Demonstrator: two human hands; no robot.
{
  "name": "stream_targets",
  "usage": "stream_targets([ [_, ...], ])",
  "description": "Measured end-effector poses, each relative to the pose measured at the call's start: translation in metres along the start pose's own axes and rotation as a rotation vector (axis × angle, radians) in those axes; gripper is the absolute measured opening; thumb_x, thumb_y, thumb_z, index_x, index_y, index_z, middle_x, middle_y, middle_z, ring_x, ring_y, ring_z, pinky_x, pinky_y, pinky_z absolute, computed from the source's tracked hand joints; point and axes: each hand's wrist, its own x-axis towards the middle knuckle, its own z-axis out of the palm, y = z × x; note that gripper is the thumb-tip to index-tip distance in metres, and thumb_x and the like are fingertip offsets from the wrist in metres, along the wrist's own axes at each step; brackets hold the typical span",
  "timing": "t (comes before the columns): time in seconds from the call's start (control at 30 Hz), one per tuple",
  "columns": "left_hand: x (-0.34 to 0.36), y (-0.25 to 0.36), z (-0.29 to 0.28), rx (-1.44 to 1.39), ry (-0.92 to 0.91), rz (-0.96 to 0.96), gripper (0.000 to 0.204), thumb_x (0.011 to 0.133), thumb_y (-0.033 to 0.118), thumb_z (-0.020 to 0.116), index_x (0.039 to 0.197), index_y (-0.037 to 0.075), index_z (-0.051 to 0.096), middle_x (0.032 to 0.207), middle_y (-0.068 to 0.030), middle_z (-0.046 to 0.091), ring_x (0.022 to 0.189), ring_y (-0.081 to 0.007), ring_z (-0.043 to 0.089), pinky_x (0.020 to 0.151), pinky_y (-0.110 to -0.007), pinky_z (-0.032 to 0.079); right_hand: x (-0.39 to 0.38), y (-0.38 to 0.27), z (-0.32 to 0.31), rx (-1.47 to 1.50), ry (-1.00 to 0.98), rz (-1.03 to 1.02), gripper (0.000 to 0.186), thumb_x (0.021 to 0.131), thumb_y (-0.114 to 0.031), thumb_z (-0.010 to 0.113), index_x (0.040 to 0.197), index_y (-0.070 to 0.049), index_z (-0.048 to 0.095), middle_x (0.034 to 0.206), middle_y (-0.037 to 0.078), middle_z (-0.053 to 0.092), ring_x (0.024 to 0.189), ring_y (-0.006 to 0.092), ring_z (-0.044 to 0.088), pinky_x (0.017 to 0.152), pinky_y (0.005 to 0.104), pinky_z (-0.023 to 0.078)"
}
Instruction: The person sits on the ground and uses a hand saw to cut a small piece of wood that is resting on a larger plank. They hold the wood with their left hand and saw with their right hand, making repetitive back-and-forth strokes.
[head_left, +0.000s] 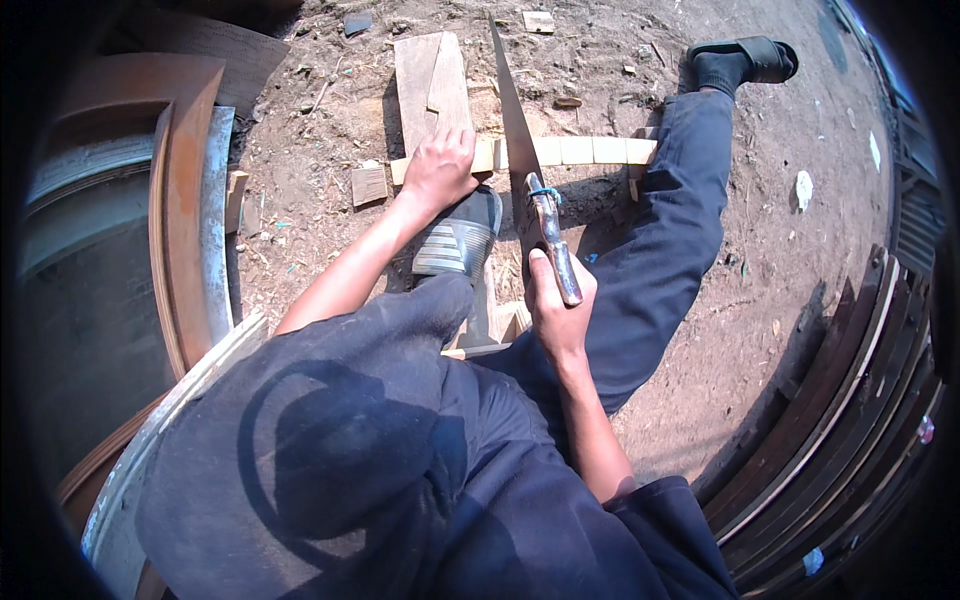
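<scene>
A hand saw points away from me, its blade lying across a pale wooden strip marked with several crosswise lines. My right hand is closed around the saw's worn handle, which has a blue tie near the blade. Left of the blade, my left hand is closed over the strip's left part, fingers curled on its far side. My sandalled foot is set close beside that hand, against the strip. A wider wooden board runs under or just beyond the strip; the exact contact is hidden by the hand.
Wood offcuts lie on the dirt ground. Brown wooden frames lean at the left. Dark long planks are stacked at the lower right. My other leg stretches out to the right, past the strip's end.
</scene>
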Motion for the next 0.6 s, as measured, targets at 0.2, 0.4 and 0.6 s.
stream_targets([
  [0.2, 0.002, 0.003, 0.009, 0.143, -0.052, -0.099, 0.035, 0.065, 0.013, 0.070, 0.094, -0.001, 0.055, 0.091, -0.0168, 0.063, 0.090, -0.0305, 0.064, 0.076, -0.040, 0.053, 0.000, 0.002, 0.006, -0.032, -0.035, -0.007, 0.020, 0.089, -0.008, 0.061, 0.072, 0.003, 0.056, 0.057, 0.001, 0.048, 0.052, 0.0071, 0.042, 0.048, 0.0284, 0.035],
  [0.4, 0.011, -0.006, 0.010, 0.064, -0.092, -0.024, 0.027, 0.068, 0.010, 0.065, 0.089, -0.005, 0.056, 0.087, -0.0214, 0.064, 0.085, -0.0341, 0.066, 0.074, -0.040, 0.056, 0.007, 0.007, 0.007, -0.037, -0.036, 0.009, 0.019, 0.089, -0.009, 0.060, 0.076, 0.003, 0.056, 0.059, 0.002, 0.049, 0.054, 0.0072, 0.041, 0.049, 0.0288, 0.036],
  [0.6, 0.015, -0.012, 0.000, -0.060, -0.123, -0.048, 0.020, 0.068, 0.002, 0.056, 0.085, -0.006, 0.055, 0.082, -0.0267, 0.064, 0.081, -0.0397, 0.066, 0.074, -0.045, 0.055, 0.021, 0.008, 0.016, -0.037, -0.086, 0.005, 0.020, 0.089, -0.009, 0.060, 0.073, 0.002, 0.055, 0.057, 0.002, 0.047, 0.053, 0.0077, 0.040, 0.049, 0.0295, 0.035],
])
